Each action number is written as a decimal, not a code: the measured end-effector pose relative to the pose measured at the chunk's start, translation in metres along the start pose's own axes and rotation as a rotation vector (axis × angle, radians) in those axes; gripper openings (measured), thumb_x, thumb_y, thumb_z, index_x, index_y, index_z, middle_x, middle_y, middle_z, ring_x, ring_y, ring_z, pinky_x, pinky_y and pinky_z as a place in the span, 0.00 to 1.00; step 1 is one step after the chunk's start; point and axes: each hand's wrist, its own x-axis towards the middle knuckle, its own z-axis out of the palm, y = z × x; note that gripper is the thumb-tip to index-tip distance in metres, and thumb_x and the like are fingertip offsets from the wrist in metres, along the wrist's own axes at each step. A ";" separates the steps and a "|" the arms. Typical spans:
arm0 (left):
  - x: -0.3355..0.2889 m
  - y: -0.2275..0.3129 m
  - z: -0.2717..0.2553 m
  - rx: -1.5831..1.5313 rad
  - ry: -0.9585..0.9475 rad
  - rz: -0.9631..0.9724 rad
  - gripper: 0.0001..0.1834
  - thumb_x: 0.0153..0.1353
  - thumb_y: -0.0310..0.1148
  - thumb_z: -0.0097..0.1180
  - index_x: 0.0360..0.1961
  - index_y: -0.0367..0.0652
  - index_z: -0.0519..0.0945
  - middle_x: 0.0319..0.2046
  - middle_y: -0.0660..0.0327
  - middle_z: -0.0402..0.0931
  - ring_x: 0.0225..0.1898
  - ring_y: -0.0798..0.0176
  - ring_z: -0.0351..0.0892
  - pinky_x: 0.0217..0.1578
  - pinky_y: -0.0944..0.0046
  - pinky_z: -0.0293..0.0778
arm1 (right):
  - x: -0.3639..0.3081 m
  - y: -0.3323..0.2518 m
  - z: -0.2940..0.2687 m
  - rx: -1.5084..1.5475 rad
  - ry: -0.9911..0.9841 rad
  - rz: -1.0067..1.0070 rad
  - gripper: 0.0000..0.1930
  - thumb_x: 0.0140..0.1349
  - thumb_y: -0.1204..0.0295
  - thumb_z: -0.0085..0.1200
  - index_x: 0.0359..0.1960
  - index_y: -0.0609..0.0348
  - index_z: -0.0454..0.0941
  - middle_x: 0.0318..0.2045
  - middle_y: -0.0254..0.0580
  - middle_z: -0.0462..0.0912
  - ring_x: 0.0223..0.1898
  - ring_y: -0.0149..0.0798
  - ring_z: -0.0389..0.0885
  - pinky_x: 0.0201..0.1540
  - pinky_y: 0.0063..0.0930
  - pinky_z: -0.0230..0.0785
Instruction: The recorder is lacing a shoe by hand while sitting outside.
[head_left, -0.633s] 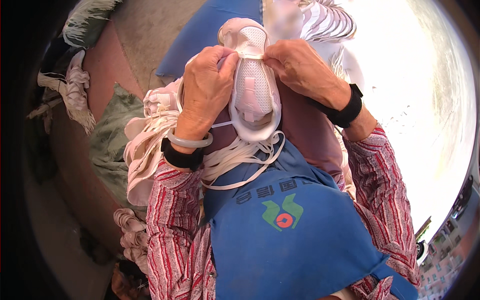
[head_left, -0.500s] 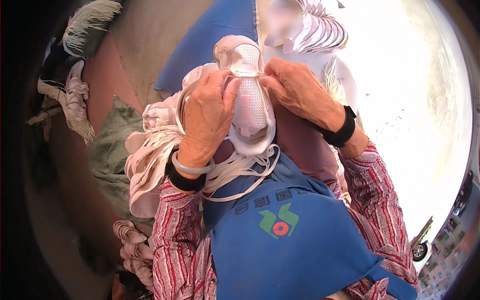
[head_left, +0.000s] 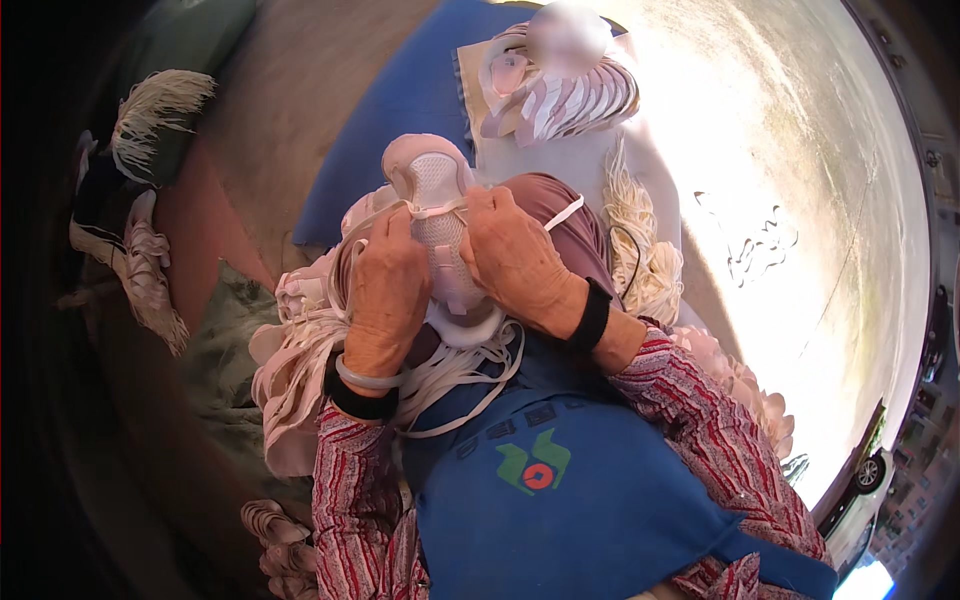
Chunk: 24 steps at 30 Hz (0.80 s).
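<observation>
Pinching the lace (head_left: 437,211) across the pink shoe (head_left: 440,237), the left hand (head_left: 388,285) and right hand (head_left: 518,255) were apparently lacing. The next pull seemingly called for even tension.

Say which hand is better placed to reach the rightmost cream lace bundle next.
Probably the right hand; it's nearer the cream lace bundle. The left hand is across the pink mesh shoe upper.

Outdoor workplace, seemingly: sunlit ground (head_left: 800,320), white car (head_left: 860,508).
</observation>
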 end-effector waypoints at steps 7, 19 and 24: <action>-0.005 -0.002 0.002 0.037 0.100 0.040 0.17 0.57 0.21 0.48 0.49 0.29 0.73 0.44 0.41 0.74 0.41 0.38 0.79 0.41 0.48 0.77 | -0.006 0.002 0.015 -0.118 0.046 -0.076 0.17 0.47 0.77 0.59 0.38 0.75 0.73 0.38 0.61 0.75 0.36 0.54 0.80 0.40 0.38 0.76; -0.017 -0.010 0.002 -0.023 0.179 -0.021 0.17 0.57 0.21 0.52 0.48 0.29 0.71 0.43 0.41 0.73 0.40 0.38 0.82 0.37 0.50 0.81 | 0.001 -0.012 0.009 -0.152 -0.041 -0.244 0.13 0.49 0.83 0.54 0.38 0.73 0.71 0.37 0.62 0.73 0.39 0.59 0.79 0.42 0.42 0.77; -0.013 -0.021 0.004 0.054 0.202 -0.067 0.13 0.58 0.21 0.53 0.45 0.30 0.71 0.41 0.43 0.74 0.40 0.42 0.83 0.37 0.54 0.82 | 0.013 -0.026 0.012 -0.235 -0.068 -0.185 0.10 0.52 0.83 0.53 0.37 0.72 0.73 0.38 0.63 0.75 0.40 0.60 0.80 0.44 0.44 0.77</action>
